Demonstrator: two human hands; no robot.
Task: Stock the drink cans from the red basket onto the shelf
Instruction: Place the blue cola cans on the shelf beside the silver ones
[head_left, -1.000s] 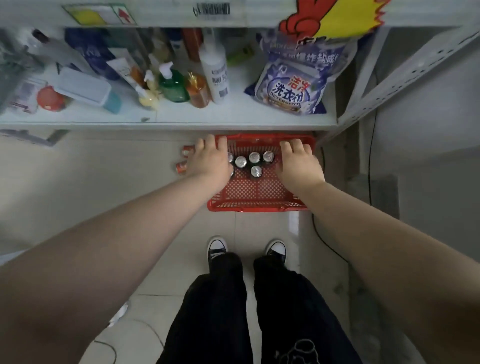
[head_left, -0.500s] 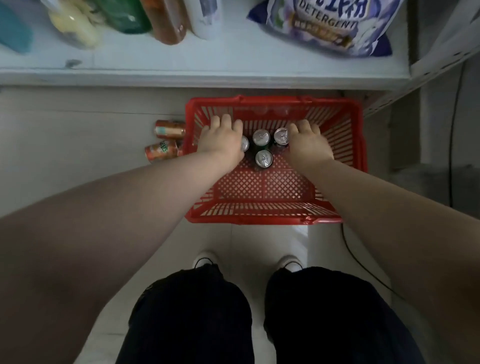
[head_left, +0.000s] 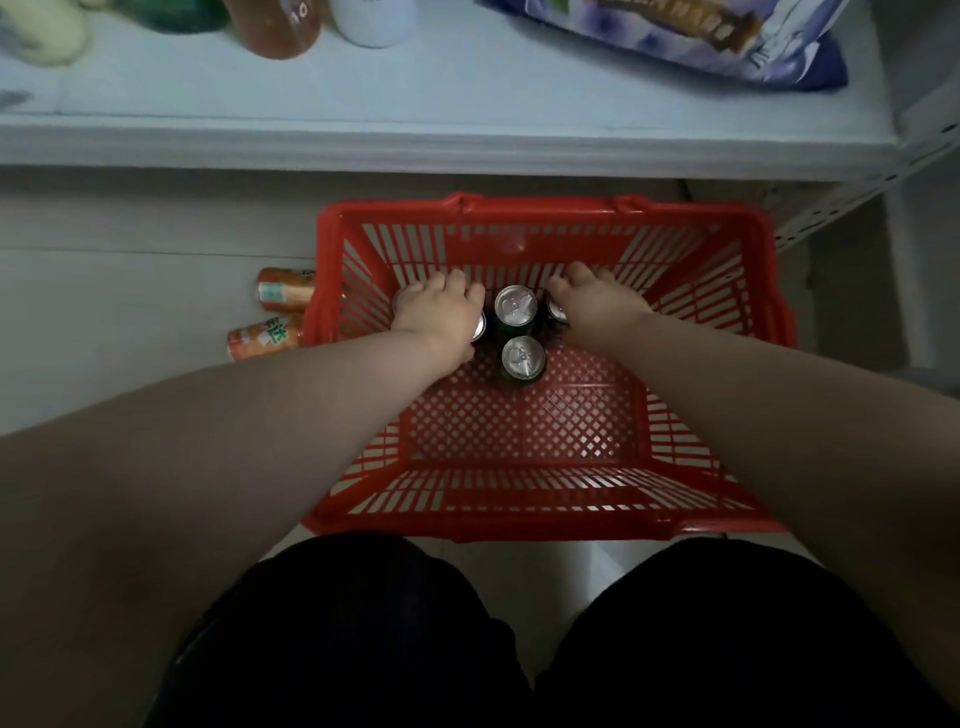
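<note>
- Several upright silver-topped drink cans (head_left: 523, 356) stand toward the far end of the red slatted plastic basket (head_left: 540, 512). They look rigid, slick and probably weighty, so I'd grasp round the wall.
- My left hand (head_left: 439, 318) and right hand (head_left: 597, 307) each cover an outer can. I cannot tell whether the fingers are closed round it.
- The white metal shelf (head_left: 415, 140) edge sits just past the basket's far rim, so I'd lift clear on the near side.

One head-worn view looks almost straight down, close above the red basket (head_left: 545, 519) on the floor (head_left: 130, 312); the shelf (head_left: 467, 140) crosses the far edge, dark trouser legs (head_left: 337, 649) the near edge.
</note>
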